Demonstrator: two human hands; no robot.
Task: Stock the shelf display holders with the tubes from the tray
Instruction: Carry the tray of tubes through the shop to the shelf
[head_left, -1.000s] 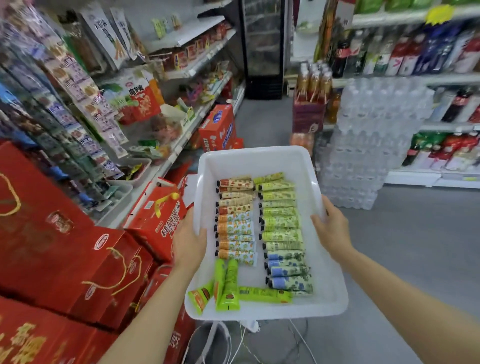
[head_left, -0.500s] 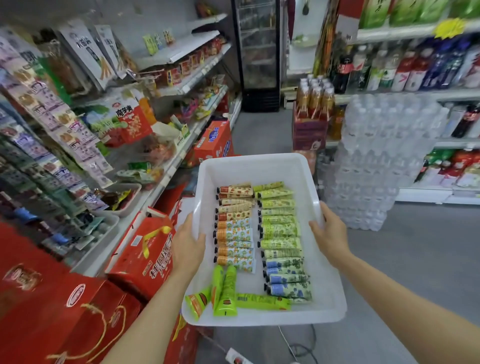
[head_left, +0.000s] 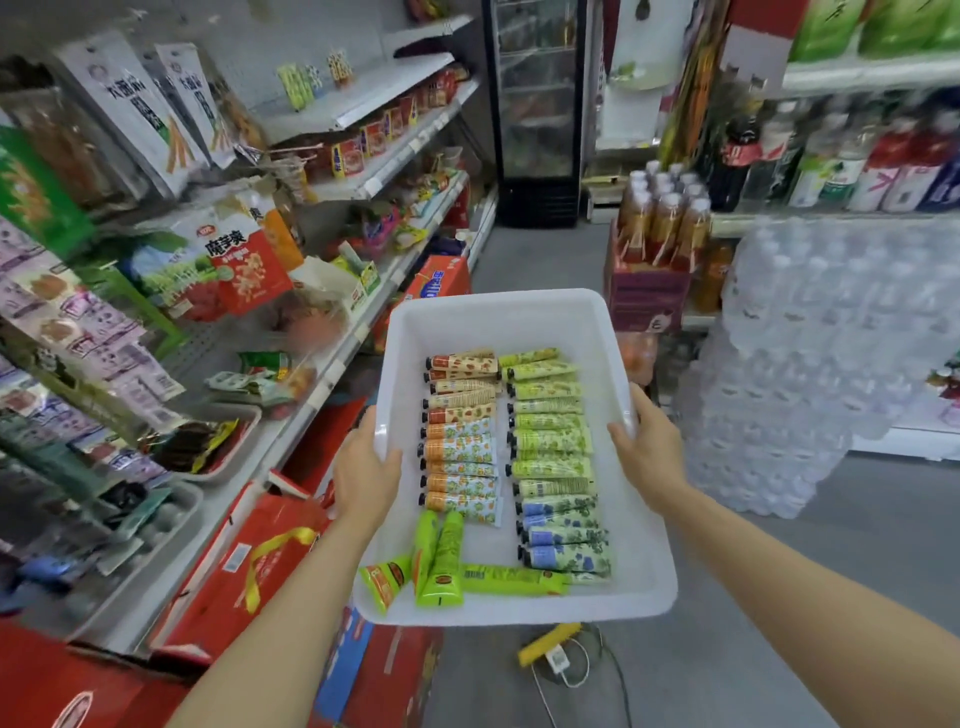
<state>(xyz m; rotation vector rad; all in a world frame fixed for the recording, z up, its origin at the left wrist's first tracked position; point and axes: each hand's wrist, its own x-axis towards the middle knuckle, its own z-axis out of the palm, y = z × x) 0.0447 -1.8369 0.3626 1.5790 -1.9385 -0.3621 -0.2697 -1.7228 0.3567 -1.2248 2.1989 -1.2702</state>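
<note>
I hold a white plastic tray (head_left: 498, 317) in front of me at waist height. My left hand (head_left: 366, 470) grips its left rim and my right hand (head_left: 647, 449) grips its right rim. Inside lie two neat columns of small tubes: orange-patterned tubes (head_left: 460, 431) on the left, pale green tubes (head_left: 548, 421) and blue-flowered tubes (head_left: 563, 535) on the right. Several bright green tubes (head_left: 441, 564) lie loose at the tray's near end. High on the left shelving, a few tubes stand upright in display holders (head_left: 314, 78).
Snack shelves (head_left: 363, 182) run along the left, with red gift boxes (head_left: 260, 566) stacked on the floor below them. Shrink-wrapped water bottle packs (head_left: 810, 364) stand on the right, drink shelves behind. A glass-door fridge (head_left: 537, 109) closes the aisle's far end. A power strip (head_left: 553, 654) lies on the floor.
The view has moved forward along the aisle and the red boxes on the left have slid back. Both hands keep the same grip on the tray; the tubes have not shifted.
</note>
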